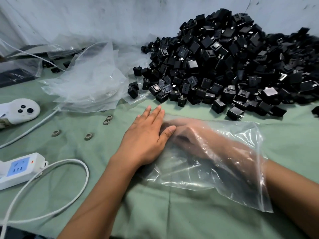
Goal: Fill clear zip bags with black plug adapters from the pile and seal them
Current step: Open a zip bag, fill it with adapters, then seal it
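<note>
Two bare hands work on a green-covered counter [51,169] in the head view. The left hand [146,138] lies flat, palm down, its fingers [155,114] straight and close together, pressing the closed end of a clear zip bag [224,178] onto the cloth. The right hand [193,135] is pushed deep inside that bag through its mouth, which sits around the forearm; seen through the plastic it is blurred, and I cannot tell whether its fingers are spread or curled, nor whether anything else is in the bag. Beyond the hands, at the far right of the counter, rises a big pile of black plug adapters [233,66], its nearest pieces just beyond the bag. Left of the pile lies a crumpled heap of empty clear bags [89,80]. Four small grey rings [88,136] are scattered on the cloth, and two white power strips [19,169] with a looping white cable [69,161] lie at the left edge.
</note>
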Demonstrator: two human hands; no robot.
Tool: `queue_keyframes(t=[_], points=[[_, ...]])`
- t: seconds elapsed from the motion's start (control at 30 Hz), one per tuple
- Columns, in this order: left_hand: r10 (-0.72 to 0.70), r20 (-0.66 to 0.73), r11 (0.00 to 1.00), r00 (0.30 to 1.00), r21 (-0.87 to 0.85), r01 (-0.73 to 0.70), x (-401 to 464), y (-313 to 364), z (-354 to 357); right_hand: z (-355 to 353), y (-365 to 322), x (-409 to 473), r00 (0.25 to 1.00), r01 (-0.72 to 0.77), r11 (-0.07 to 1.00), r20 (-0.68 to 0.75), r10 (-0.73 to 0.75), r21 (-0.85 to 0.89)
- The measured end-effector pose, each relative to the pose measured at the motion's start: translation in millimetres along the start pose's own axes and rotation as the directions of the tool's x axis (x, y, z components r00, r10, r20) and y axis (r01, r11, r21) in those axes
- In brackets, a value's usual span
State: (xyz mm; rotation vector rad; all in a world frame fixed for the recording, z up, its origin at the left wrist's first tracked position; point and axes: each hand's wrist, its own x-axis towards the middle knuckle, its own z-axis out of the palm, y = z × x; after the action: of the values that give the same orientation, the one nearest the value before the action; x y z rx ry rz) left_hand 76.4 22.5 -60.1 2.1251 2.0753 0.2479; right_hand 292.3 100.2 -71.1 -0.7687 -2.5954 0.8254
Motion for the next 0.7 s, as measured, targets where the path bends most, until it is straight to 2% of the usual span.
queue_keyframes(t=[0.07,0.13,0.2,0.3,0.37,0.43,0.5,0.53,0.57,0.6,0.7], points=[[-0.009,0.011,0.999,1.0,0.037,0.008,0,0,1,-7,-5,0,0.999,0.028,0.999,-0.034,-0.027,0.032],[-0.02,0.014,0.998,1.0,0.061,0.02,0,0,1,-17,-3,-9,1.0,0.013,0.998,0.006,-0.013,0.068],[-0.028,0.008,0.996,1.0,0.087,0.027,1,0,1,-38,2,-32,0.995,-0.046,0.993,0.093,0.037,0.106],[-0.035,0.008,0.988,0.999,0.151,0.034,1,3,1,-67,15,-81,0.989,-0.148,0.964,0.054,0.14,0.221],[-0.048,0.005,0.977,0.999,0.208,0.046,1,7,1,-84,27,-105,0.951,-0.273,0.905,-0.048,0.305,0.327],[-0.072,-0.001,0.962,0.997,0.264,0.07,2,11,2,-100,42,-118,0.827,-0.378,0.844,-0.27,0.493,0.381],[-0.105,-0.015,0.947,0.994,0.302,0.104,3,15,3,-109,52,-119,0.674,-0.444,0.845,-0.51,0.534,0.298],[-0.118,-0.022,0.944,0.993,0.309,0.119,3,16,4,-110,54,-115,0.649,-0.448,0.862,-0.577,0.497,0.239],[-0.128,-0.027,0.943,0.991,0.306,0.13,3,15,4,-109,53,-110,0.661,-0.438,0.882,-0.603,0.447,0.174],[-0.134,-0.028,0.947,0.991,0.292,0.136,3,14,3,-107,53,-103,0.707,-0.418,0.905,-0.595,0.381,0.083],[-0.147,-0.018,0.966,0.989,0.21,0.148,2,7,2,-99,50,-81,0.89,-0.327,0.904,-0.41,0.198,-0.275]])
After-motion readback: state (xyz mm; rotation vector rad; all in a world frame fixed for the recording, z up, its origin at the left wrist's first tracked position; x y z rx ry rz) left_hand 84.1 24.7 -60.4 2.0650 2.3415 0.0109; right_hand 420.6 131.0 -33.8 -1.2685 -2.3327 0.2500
